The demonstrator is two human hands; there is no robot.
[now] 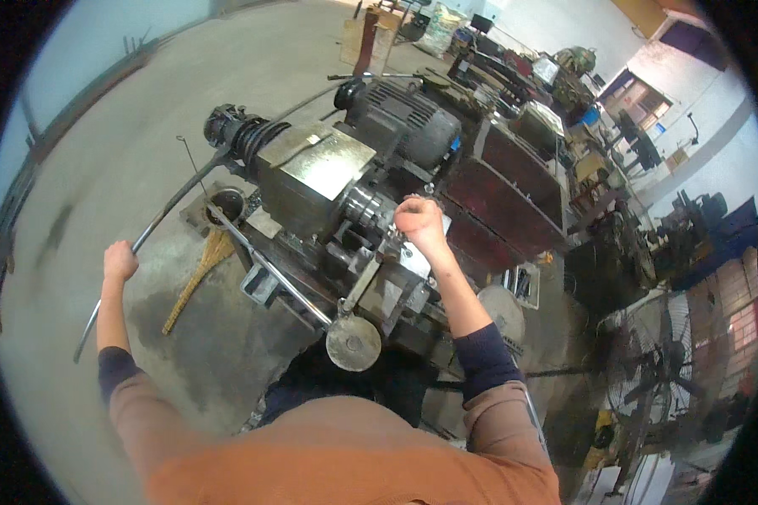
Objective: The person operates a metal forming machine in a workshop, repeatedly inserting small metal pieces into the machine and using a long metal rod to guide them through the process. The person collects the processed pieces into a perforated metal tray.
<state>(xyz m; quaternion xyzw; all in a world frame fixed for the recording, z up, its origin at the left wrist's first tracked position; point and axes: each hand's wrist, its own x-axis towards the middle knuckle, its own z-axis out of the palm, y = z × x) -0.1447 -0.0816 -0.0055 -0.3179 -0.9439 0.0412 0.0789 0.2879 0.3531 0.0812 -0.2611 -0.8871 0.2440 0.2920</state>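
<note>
My left hand point(120, 263) is closed round a long metal lever point(175, 202), which slants from the lower left up to the left end of a lathe. Beside the chuck point(367, 209), my right hand point(419, 222) is closed with its fingers curled; whatever they hold is hidden. The boxy headstock point(316, 172) carries the chuck. In front of the chuck sits the metal carriage point(383, 295). A second steel bar point(278, 278) runs down to a round metal disc point(352, 342) close to my body.
Behind the headstock stands an electric motor point(408, 122). A dark red metal cabinet point(514, 189) is right of the lathe. A yellowish braided rope point(195, 282) lies near the round pot point(226, 200) on the left. A caged fan point(661, 358) stands at the right.
</note>
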